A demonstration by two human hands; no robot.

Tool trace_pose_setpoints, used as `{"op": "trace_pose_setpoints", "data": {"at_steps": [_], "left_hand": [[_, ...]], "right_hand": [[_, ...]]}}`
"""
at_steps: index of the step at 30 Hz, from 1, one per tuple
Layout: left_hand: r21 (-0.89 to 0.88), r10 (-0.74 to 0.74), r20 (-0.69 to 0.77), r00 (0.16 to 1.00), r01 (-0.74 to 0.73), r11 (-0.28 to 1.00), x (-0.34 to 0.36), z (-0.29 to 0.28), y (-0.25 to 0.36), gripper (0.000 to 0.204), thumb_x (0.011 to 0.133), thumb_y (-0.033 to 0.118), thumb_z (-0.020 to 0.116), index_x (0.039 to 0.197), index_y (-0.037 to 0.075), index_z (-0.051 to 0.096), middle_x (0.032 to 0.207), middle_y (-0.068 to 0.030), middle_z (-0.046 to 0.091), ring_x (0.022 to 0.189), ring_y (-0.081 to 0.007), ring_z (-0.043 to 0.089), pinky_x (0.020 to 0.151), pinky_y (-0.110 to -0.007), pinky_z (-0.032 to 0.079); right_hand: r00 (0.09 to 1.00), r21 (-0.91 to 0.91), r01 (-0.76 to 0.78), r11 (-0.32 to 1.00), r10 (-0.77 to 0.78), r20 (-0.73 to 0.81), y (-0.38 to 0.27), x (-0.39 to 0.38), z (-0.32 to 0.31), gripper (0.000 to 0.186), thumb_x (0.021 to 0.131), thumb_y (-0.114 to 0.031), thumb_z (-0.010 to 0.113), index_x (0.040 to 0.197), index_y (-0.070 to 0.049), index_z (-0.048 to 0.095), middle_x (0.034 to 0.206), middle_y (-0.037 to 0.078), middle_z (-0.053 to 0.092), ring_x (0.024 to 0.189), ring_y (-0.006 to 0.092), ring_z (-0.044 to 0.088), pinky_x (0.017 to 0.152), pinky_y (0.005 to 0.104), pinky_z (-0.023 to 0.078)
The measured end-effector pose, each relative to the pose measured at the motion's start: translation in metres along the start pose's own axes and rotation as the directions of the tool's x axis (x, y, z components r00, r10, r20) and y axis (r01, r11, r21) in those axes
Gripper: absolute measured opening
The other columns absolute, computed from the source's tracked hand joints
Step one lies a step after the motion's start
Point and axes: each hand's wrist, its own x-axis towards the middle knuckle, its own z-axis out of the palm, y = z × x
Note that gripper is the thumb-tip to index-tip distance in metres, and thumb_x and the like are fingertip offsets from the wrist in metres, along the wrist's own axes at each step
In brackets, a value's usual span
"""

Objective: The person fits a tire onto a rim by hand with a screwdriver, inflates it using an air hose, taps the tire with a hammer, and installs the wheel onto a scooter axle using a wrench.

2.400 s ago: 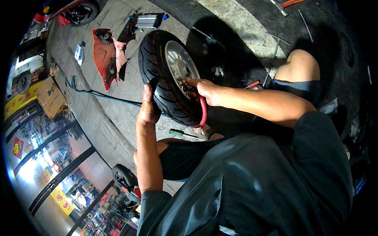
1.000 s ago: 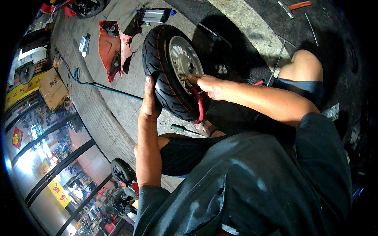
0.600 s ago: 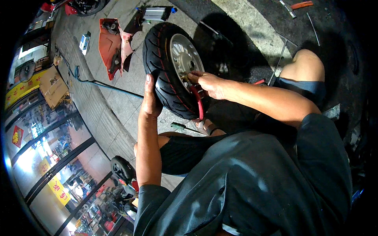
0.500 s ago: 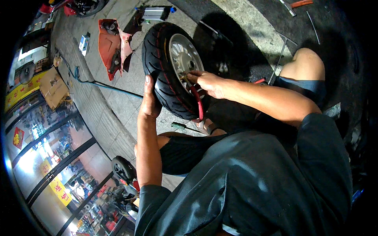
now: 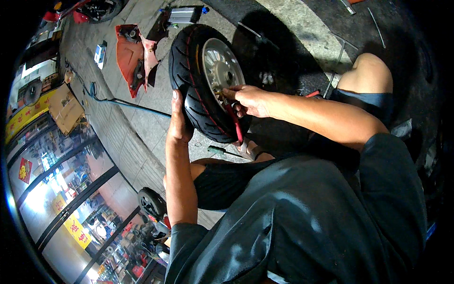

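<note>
A small motorbike wheel (image 5: 198, 90) with a black tyre and a silver cast rim stands upright before me. My left hand (image 5: 179, 118) grips the tyre from its left side, thumb up along the tread; its other fingers are hidden behind the rubber. At the lower part of the rim, my right hand (image 5: 250, 100) pinches the brass-coloured end of a red air hose (image 5: 235, 124). That end sits by the spokes, and whether it is seated on the valve cannot be made out. The hose hangs down across the tyre's side.
A green-handled screwdriver (image 5: 217, 150) lies near my foot. An orange fairing panel (image 5: 130, 61) rests on the paving, with a blue hose (image 5: 137, 108) running toward the wheel. To the right are a T-handled wrench (image 5: 340, 53) and a metal rod (image 5: 377, 28). A cardboard box (image 5: 65, 109) stands by the shopfront.
The view has shifted slightly. The red hose hangs straighter, and my right hand's lower fingers have moved a little. Both hands keep their hold.
</note>
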Motion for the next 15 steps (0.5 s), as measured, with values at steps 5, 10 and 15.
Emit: {"op": "trace_pose_setpoints", "data": {"at_steps": [5, 10, 15], "left_hand": [[-0.009, 0.022, -0.031, 0.999, -0.022, 1.000, -0.003, 0.005, 0.002, 0.075, 0.091, 0.065, 0.046, 0.141, 0.009, 0.040, 0.128, -0.0110, 0.057, 0.111, -0.0261, 0.058, 0.099, -0.041, 0.046], [-0.041, 0.056, -0.027, 0.998, -0.057, 0.998, 0.001, 0.000, -0.002, 0.074, 0.091, 0.064, 0.047, 0.141, 0.008, 0.040, 0.130, -0.0110, 0.056, 0.114, -0.0257, 0.057, 0.099, -0.041, 0.045], [-0.053, 0.020, -0.023, 1.000, -0.021, 0.998, -0.001, 0.000, -0.001, 0.075, 0.092, 0.064, 0.046, 0.139, 0.007, 0.042, 0.130, -0.0116, 0.056, 0.116, -0.0258, 0.056, 0.101, -0.040, 0.044]], "right_hand": [[0.998, -0.019, 0.035, 0.999, -0.036, -0.044, 0.002, -0.002, 0.006, 0.023, 0.097, -0.038, 0.056, 0.109, -0.019, 0.064, 0.075, -0.006, 0.053, 0.064, 0.0090, 0.044, 0.051, 0.0270, 0.038], [0.998, 0.050, 0.045, 0.998, -0.043, -0.042, 0.015, 0.013, -0.007, 0.024, 0.097, -0.038, 0.055, 0.111, -0.021, 0.063, 0.081, -0.006, 0.057, 0.066, 0.0089, 0.044, 0.055, 0.0266, 0.038], [0.999, 0.043, 0.046, 0.998, -0.046, -0.003, 0.013, 0.013, -0.003, 0.023, 0.098, -0.037, 0.054, 0.112, -0.022, 0.063, 0.085, -0.006, 0.061, 0.067, 0.0091, 0.048, 0.055, 0.0260, 0.038]]}}
